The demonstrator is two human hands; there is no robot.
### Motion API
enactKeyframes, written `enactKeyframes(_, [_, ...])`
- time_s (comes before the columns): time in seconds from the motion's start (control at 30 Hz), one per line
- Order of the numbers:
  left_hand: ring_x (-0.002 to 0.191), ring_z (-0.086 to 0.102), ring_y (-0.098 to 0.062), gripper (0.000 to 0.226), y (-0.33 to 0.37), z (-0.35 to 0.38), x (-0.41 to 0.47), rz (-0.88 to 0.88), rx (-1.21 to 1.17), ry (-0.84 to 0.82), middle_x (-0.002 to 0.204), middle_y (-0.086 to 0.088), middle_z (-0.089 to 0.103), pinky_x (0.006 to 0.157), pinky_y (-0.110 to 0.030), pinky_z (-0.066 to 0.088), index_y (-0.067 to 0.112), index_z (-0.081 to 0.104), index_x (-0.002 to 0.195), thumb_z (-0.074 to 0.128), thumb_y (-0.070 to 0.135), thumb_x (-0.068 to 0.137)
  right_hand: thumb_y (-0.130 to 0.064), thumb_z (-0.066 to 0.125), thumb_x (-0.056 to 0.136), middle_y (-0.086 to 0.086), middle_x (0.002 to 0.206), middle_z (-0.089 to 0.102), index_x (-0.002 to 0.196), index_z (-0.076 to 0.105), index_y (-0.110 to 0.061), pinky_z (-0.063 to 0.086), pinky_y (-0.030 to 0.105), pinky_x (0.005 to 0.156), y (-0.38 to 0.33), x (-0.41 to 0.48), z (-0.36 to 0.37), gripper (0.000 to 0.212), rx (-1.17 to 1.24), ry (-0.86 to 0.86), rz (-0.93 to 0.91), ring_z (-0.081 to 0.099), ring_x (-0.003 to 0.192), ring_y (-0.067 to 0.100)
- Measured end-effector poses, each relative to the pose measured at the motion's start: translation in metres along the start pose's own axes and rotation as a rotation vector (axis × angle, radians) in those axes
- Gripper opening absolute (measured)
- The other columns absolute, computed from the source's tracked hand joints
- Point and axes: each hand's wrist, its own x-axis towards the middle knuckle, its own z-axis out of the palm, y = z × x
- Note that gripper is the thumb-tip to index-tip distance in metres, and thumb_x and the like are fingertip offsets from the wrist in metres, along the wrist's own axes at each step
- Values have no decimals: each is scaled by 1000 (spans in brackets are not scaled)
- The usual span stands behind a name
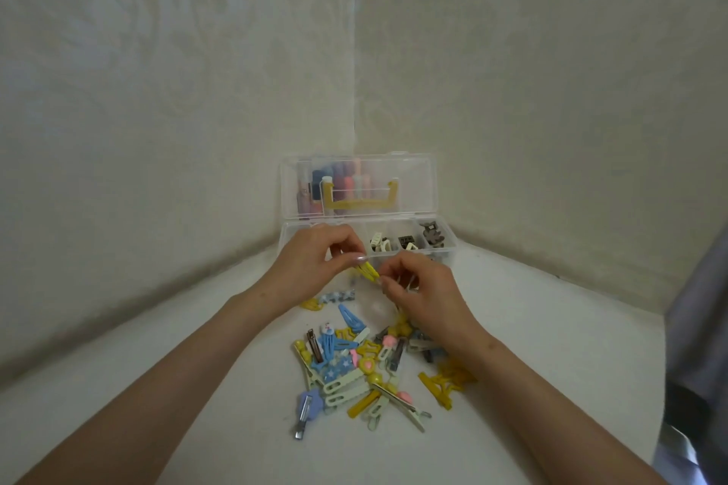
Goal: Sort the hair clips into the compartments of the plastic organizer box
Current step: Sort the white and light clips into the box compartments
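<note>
Your left hand (315, 260) pinches a small bunch of yellow snap clips (368, 271) between thumb and fingertips. Your right hand (425, 295), fingers curled, nips the bunch's near end. Something pale may also be tucked under the right fingers, but I can't tell. The hands meet just in front of the plastic organizer box (449, 248), and the bunch hangs between them, clear of the desk (197, 386).

Progress looks early. Beyond your right hand, three compartments already hold stock:
- cream claw clips (379, 244)
- a dark clip (405, 241)
- a grey-brown clip (431, 235) furthest right

Your left hand hides the compartments behind it, so their contents are unknown. The open lid (417, 185) stands upright beyond both hands. Coloured items show through it, but I can't tell what they are.

Most of the work is still to do:
- A big mixed pile (354, 366) of blue, yellow, pale green and pink clips lies between your forearms, nearer you than the hands.
- A few mustard clips (447, 382) sit under your right forearm.
- A couple of strays (335, 295) lie just below your left wrist.

My guess is the yellow bunch goes in next.

No brand, label or writing can be read on the box, the lid or the clips.
</note>
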Motion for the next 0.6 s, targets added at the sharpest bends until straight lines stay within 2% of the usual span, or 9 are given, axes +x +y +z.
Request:
enactKeyframes(0.13, [70,53,-2,6,4,-3,1,0,-84,-18,74,14,63,61,-6,36,18,66,78,67,13,81,-10,63,84,-4,74,62,81,64,-13,43,22,65,1,1,1,4,20,5,19,51,66,6])
enactKeyframes(0.27, [71,52,-1,9,4,-4,1,-5,-83,-58,77,14,63,63,-5,36,20,67,80,67,11,80,-11,64,85,-7,72,61,83,65,-15,43,21,64,4,1,1,5,39,18,27,50,64,5])
enactKeyframes(0.33, [72,52,-2,12,2,-4,1,-7,-79,-29,77,14,63,63,-6,36,21,66,80,66,10,82,-15,64,86,-9,72,60,90,63,-20,42,18,61,6,1,2,7,12,4,30,50,63,4])
enactKeyframes(0.47, [71,52,-3,11,-2,-3,4,-24,-101,107,75,13,63,63,-6,35,21,66,82,63,9,83,-31,67,83,-9,79,59,104,52,-31,44,22,62,5,-1,2,25,-115,-112,0,52,65,6])
enactKeyframes(0.6, [69,51,2,8,-5,-3,12,-50,-62,192,75,11,61,62,-5,35,19,65,83,62,12,85,-41,69,79,-10,89,59,101,66,-28,41,24,75,1,-2,5,25,-295,-295,-158,51,83,7])
